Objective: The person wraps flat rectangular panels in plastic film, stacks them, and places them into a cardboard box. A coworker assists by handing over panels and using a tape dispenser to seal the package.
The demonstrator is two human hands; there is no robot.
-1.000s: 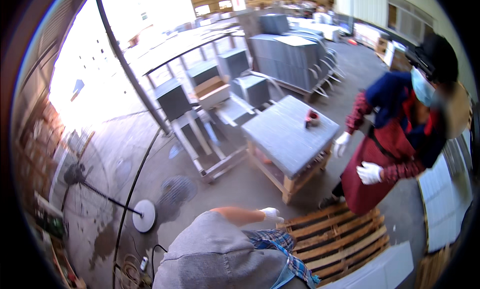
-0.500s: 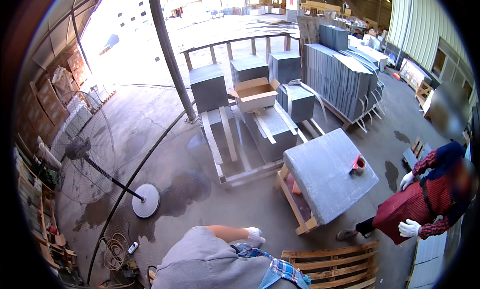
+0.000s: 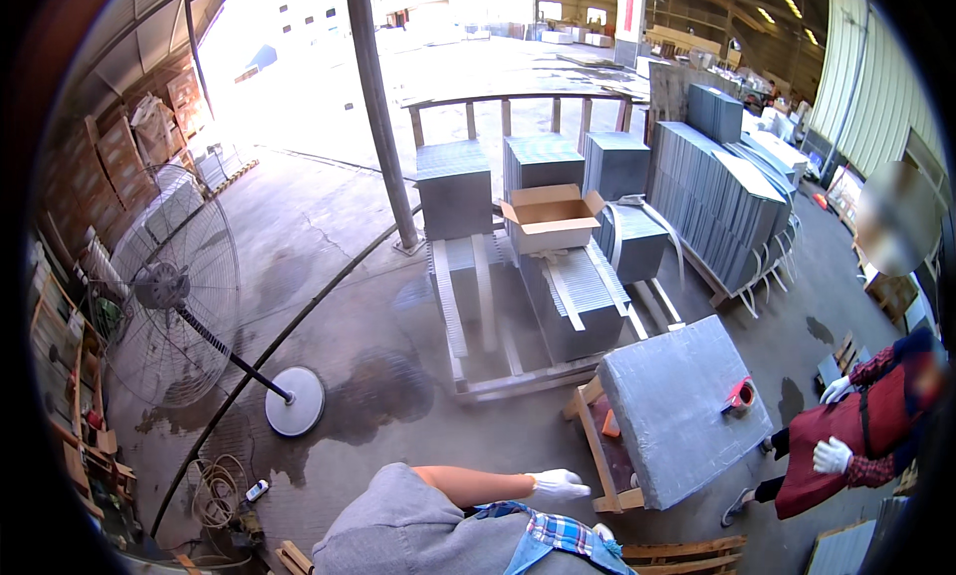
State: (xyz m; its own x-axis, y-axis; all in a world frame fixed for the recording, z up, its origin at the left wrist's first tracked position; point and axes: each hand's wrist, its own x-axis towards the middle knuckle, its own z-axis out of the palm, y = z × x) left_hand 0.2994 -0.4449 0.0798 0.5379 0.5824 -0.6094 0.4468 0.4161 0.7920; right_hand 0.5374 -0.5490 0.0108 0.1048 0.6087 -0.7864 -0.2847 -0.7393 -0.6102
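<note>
My left hand point(image 3: 560, 485), in a white glove, reaches across in front of my body with its fingers stretched out and nothing in them. It is nearest to the wooden-framed table point(image 3: 687, 416), which has a grey covered top, and a gap lies between them. A roll of red tape point(image 3: 739, 397) rests on that top. An orange object point(image 3: 610, 423) shows inside the frame, below the top. A small white patch beside my blue plaid clothing may be part of my right hand; the rest of it is hidden.
A co-worker point(image 3: 846, 446) in a red apron and white gloves stands right of the table. Ahead, an open cardboard box point(image 3: 553, 222) sits on stacked grey slabs point(image 3: 583, 316). A pedestal fan point(image 3: 164, 284), black hose point(image 3: 269, 351) and coiled cord point(image 3: 219, 492) occupy the left; a wooden pallet point(image 3: 687, 555) lies near.
My left arm has stretched farther right, toward the table. The view has shifted, so the table and slabs appear lower. The co-worker's gloved hands remain held in front of the apron.
</note>
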